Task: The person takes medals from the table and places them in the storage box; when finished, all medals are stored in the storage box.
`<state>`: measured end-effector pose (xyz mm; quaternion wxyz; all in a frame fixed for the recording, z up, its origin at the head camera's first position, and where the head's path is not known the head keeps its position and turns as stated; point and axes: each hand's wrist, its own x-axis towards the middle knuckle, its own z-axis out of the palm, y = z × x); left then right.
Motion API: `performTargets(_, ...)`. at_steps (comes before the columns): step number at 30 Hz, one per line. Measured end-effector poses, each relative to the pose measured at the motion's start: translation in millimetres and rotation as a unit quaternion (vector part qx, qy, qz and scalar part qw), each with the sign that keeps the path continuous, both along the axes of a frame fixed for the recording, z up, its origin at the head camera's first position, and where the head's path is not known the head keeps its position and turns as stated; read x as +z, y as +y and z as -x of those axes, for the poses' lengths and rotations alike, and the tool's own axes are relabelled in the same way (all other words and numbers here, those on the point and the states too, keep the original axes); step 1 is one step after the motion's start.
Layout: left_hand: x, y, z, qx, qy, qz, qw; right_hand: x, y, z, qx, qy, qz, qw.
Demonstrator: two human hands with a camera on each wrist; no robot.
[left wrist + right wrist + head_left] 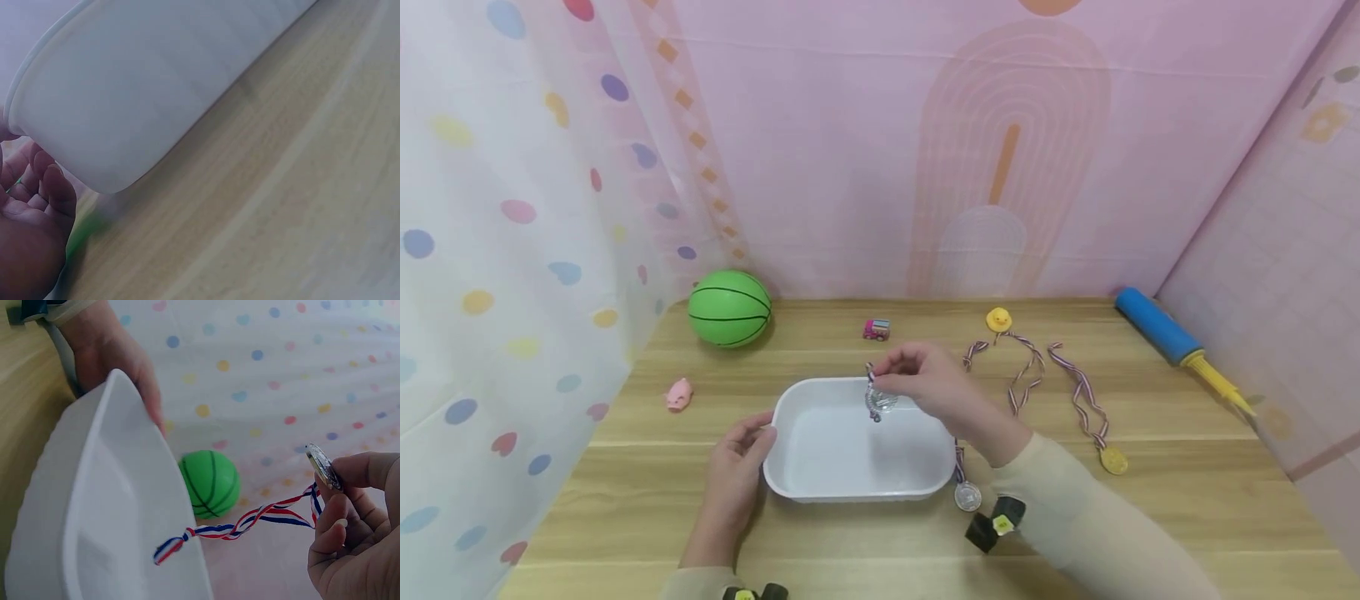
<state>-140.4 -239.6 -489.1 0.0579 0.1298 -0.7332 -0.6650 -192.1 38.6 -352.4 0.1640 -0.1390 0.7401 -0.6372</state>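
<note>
My right hand [928, 383] pinches a silver medal [323, 467] between thumb and fingers, above the white plastic basin [820, 497]. From the medal a knotted red, white and blue ribbon [250, 520] dangles over the basin's opening. My left hand [737, 467] grips the basin's left end at the rim. A second silver medal [967, 497] lies on the table just right of the basin, its ribbon partly hidden behind the basin's edge. Farther right a gold medal [1113, 461] rests with its ribbon stretched away from me.
Another ribbon [1033, 367] lies toward the back, near a yellow rubber duck [998, 320]. A green ball [730, 308], a pink toy pig [679, 394] and a small toy truck [876, 330] stand left and behind. A blue and yellow hand pump [1165, 329] lies at the right.
</note>
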Motion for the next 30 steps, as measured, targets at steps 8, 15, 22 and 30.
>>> performTargets(8,2.4,4.6,-0.2,-0.005,0.009,-0.008,0.9999,-13.7,-37.2,11.5,0.010,-0.026,-0.005,0.9996)
performTargets(15,2.0,5.5,0.5,-0.005,0.010,-0.003,0.9999,-21.5,-55.2,18.1,0.022,-0.021,-0.011,0.9995)
performTargets(22,1.1,4.9,0.8,-0.004,0.013,-0.012,0.9998,-45.8,-47.2,15.5,0.013,-0.053,-0.047,0.9974)
performTargets(30,2.2,2.1,0.3,0.003,0.022,-0.025,0.9994,-74.0,-29.3,9.9,0.007,-0.035,-0.115,0.9928)
